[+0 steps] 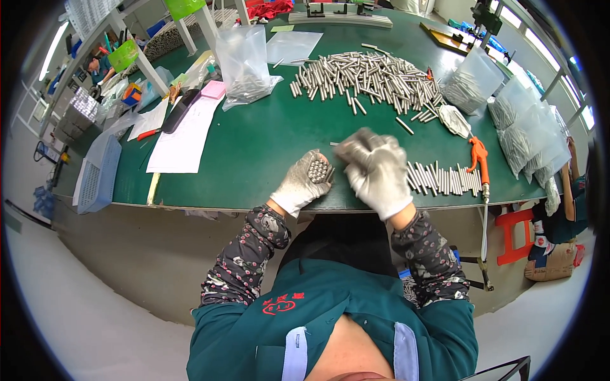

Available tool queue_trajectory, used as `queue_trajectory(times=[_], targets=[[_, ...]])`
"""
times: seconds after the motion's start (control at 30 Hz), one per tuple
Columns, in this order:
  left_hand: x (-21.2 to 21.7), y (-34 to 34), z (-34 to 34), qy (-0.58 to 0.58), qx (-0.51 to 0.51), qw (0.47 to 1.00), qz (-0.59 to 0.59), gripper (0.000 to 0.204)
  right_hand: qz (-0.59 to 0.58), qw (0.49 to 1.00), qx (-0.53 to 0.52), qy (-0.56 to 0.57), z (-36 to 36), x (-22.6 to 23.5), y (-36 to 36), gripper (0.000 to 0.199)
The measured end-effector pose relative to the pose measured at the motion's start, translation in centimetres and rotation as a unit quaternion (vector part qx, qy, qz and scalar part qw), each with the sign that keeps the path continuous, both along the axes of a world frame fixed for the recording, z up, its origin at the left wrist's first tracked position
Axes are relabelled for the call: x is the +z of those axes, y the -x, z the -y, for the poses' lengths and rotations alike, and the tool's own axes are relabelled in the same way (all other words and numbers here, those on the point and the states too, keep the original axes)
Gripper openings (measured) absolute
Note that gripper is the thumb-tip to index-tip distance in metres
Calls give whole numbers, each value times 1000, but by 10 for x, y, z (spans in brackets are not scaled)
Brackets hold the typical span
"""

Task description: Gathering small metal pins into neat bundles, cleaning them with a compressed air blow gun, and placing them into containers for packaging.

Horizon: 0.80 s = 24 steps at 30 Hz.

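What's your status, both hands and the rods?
Left hand closed round a bundle of metal rods, ends showing. Right hand gloved, blurred, just beside the bundle; grip unclear. Loose rod pile beyond, sorted row at right.

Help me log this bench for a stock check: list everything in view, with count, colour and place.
metal rods: large loose heap, silver, far centre of table
rod row: many, silver, near edge, right
rod bundle: one handful, silver, in left hand
air blow gun: one, orange, right of row
plastic bags: several, clear, far left and right side
paper sheets: a few, white, left
table: one, green
left hand: gloved, fingers closed round bundle
right hand: gloved, blurred, beside bundle
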<state>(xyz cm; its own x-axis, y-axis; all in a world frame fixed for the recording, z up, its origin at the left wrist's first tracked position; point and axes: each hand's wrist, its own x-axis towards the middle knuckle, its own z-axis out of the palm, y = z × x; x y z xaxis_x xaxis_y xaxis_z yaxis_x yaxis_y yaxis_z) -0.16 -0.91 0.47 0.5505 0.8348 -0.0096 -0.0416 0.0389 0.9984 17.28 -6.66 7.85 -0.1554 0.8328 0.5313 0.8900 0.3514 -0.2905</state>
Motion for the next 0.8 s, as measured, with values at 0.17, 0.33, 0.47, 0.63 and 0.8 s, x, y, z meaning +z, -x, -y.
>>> queue_trajectory(times=[0.17, 0.33, 0.47, 0.63, 0.8], targets=[[-2, -7, 6, -12, 47, 996, 71, 57, -46, 990, 111, -74, 8, -4, 14, 27], [-2, -1, 0, -13, -5, 1000, 3, 48, -23, 994, -14, -102, -6, 7, -7, 25], [4, -3, 7, 21, 31, 997, 65, 38, -34, 995, 75, -60, 2, -5, 5, 23], [-4, -2, -2, -38, 13, 999, -3, 43, -73, 993, 71, -53, -2, 8, -4, 22], [-2, -3, 3, -29, 23, 999, 22, 44, 25, 994, -94, -56, -12, 1, -18, 23]])
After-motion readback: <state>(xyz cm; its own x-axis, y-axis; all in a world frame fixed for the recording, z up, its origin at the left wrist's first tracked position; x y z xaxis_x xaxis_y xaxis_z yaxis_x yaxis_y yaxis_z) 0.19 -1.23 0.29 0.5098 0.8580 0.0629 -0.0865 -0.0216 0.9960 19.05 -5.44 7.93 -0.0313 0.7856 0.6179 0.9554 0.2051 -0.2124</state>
